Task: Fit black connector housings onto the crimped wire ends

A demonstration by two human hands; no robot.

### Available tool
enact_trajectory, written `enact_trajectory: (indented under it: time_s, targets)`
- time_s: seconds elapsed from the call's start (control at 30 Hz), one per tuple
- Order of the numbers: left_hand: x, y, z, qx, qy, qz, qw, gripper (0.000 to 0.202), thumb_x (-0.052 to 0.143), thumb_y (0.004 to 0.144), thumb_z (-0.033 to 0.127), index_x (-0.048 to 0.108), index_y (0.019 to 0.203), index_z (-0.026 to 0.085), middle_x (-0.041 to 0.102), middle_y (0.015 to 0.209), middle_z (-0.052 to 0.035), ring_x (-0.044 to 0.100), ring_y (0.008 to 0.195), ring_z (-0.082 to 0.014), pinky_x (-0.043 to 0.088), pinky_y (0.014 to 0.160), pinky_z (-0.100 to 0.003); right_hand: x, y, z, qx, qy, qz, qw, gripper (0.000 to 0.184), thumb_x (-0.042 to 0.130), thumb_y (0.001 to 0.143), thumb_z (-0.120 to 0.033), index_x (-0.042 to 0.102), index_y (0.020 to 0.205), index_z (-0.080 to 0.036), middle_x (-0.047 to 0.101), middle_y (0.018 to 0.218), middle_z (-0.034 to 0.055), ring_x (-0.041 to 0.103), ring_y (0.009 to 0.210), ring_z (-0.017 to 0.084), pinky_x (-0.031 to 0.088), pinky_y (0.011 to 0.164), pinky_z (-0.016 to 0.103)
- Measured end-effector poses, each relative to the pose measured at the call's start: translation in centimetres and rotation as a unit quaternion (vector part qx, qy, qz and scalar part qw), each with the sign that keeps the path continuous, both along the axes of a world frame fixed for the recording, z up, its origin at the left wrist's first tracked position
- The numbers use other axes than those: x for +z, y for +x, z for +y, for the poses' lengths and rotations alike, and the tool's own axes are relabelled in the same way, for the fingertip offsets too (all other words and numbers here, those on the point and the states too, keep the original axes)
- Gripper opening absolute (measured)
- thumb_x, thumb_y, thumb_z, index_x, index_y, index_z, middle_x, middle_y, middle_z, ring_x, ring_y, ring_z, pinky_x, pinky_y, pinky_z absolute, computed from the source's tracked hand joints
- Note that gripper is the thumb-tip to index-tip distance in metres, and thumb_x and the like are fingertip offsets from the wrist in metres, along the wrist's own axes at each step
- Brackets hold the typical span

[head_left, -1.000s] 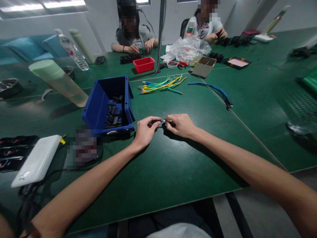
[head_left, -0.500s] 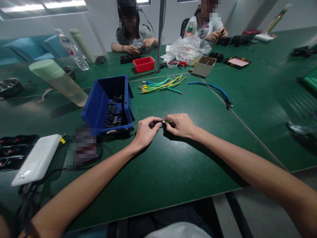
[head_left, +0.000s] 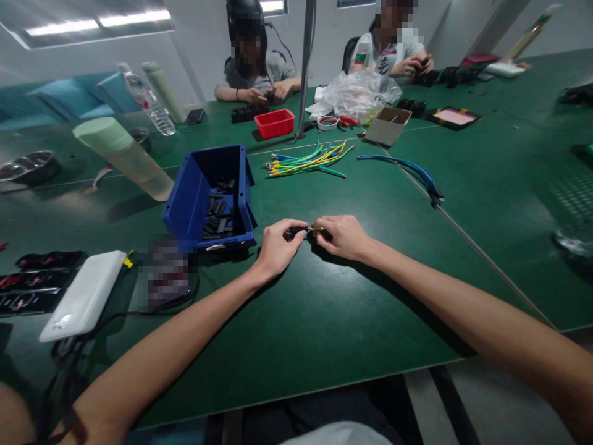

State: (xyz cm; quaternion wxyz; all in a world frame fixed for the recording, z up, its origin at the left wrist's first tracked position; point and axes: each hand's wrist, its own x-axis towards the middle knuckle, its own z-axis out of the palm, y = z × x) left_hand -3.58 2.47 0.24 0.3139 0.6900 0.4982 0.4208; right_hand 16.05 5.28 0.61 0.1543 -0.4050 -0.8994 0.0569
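Over the near middle of the green table, my left hand [head_left: 278, 248] pinches a small black sleeve [head_left: 299, 230] between thumb and fingers. My right hand [head_left: 346, 236] is closed on a yellow-green wire [head_left: 319, 229], most of which its fingers cover. The two sets of fingertips almost meet, with the wire's end pointing at the sleeve; whether it is inside cannot be made out. Left of my left hand stands a blue bin [head_left: 185, 204] holding several black sleeves [head_left: 217, 216]. Beyond my hands lies a bunch of yellow, green and blue wires [head_left: 310, 162].
Blue cables [head_left: 403, 164] lie at the right beyond my hands. A white power bank [head_left: 86, 295] and a green-lidded bottle [head_left: 125, 161] are at the left. Farther back are a red tray [head_left: 275, 124], a metal pole [head_left: 306, 68], a cardboard box [head_left: 388, 125] and two people working.
The view has shifted slightly, so everything sits a little farther right. Both hands keep their grips close together, and slightly more of the yellow-green wire shows at the right fingertips.
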Motion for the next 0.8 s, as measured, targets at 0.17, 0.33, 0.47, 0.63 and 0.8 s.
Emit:
enact_trajectory:
  time_s: [0.17, 0.33, 0.47, 0.63, 0.8]
  targets:
    - [0.08, 0.12, -0.03, -0.011, -0.010, -0.010, 1.000, 0.020, 0.062, 0.082, 0.020, 0.073, 0.099, 0.017, 0.074, 0.092, -0.0062, 0.064, 0.069, -0.0129, 0.050, 0.063, -0.026, -0.47, 0.01, 0.12, 0.005, 0.019, 0.006, 1.000, 0.027, 0.044, 0.089, -0.031, 0.066, 0.095, -0.017, 0.069, 0.081, 0.0064, 0.055, 0.062, 0.015, 0.025, 0.057, 0.027]
    - [0.33, 0.25, -0.12, -0.036, -0.050, -0.064, 0.996, 0.028, 0.052, 0.083, 0.008, 0.068, 0.105, 0.013, 0.073, 0.096, -0.0084, 0.069, 0.077, -0.0143, 0.053, 0.069, -0.026, -0.47, -0.08, 0.12, -0.005, 0.023, 0.020, 1.000, 0.026, 0.045, 0.091, -0.030, 0.067, 0.097, -0.018, 0.071, 0.082, 0.0058, 0.058, 0.063, 0.015, 0.026, 0.057, 0.027]
    - [0.22, -0.01, -0.09, -0.042, -0.059, -0.076, 0.994, 0.027, 0.048, 0.089, 0.015, 0.064, 0.111, 0.015, 0.072, 0.091, -0.0070, 0.069, 0.077, -0.0148, 0.052, 0.067, -0.026, -0.44, -0.03, 0.24, -0.006, 0.024, 0.019, 1.000, 0.031, 0.040, 0.096, -0.032, 0.067, 0.098, -0.018, 0.072, 0.086, 0.0062, 0.061, 0.067, 0.016, 0.028, 0.058, 0.027]
    - [-0.05, -0.21, -0.02, -0.045, -0.055, -0.080, 0.994, 0.026, 0.048, 0.092, 0.021, 0.061, 0.114, 0.017, 0.071, 0.090, -0.0053, 0.069, 0.075, -0.0139, 0.050, 0.065, -0.025, -0.54, 0.11, 0.45, -0.015, 0.024, 0.020, 0.999, 0.034, 0.037, 0.099, -0.035, 0.068, 0.102, -0.020, 0.073, 0.090, 0.0050, 0.064, 0.071, 0.016, 0.027, 0.057, 0.026]
    - [-0.22, -0.25, -0.03, -0.058, -0.069, -0.077, 0.993, 0.028, 0.050, 0.092, 0.024, 0.060, 0.117, 0.018, 0.070, 0.081, -0.0042, 0.068, 0.074, -0.0151, 0.052, 0.068, -0.028, -0.49, 0.15, 0.44, -0.011, 0.021, 0.012, 1.000, 0.033, 0.038, 0.099, -0.035, 0.068, 0.101, -0.020, 0.073, 0.087, 0.0056, 0.064, 0.069, 0.015, 0.029, 0.057, 0.026]
